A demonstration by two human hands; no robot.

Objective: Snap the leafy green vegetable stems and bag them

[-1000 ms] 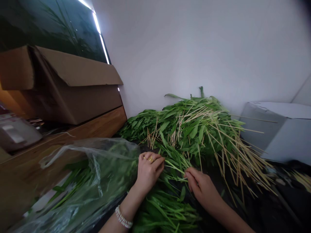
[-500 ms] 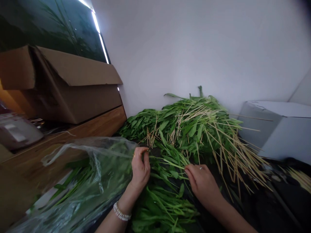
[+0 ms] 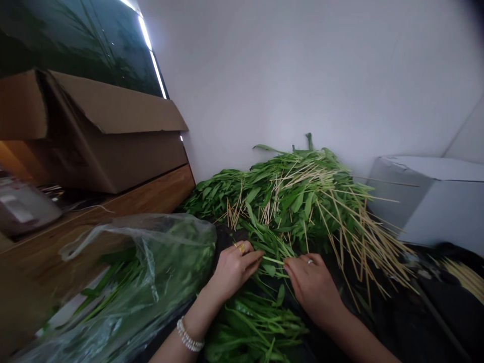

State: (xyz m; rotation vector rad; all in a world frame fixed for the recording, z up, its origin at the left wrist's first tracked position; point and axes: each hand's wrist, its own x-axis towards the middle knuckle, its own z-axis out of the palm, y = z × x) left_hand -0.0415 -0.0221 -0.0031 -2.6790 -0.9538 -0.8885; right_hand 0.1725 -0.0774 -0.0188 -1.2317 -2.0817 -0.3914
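Note:
My left hand, with a gold ring and a beaded bracelet, pinches one end of a pale green vegetable stem. The other end sits in the closed fingers of my right hand, which wears a ring. The short span of stem between my fingertips is nearly level. Leafy greens fan out just behind my hands, and a loose heap of cut greens lies below them. Farther back is a large pile of leafy greens, with thin pale sticks scattered over its right side.
At left, a clear plastic bag holds more greens. A cardboard box stands open on a wooden surface. To the right are a white box and dark items, with the wall behind.
My left hand has moved right and slightly down, close to my right hand, and now pinches the stem there. My right hand has barely shifted.

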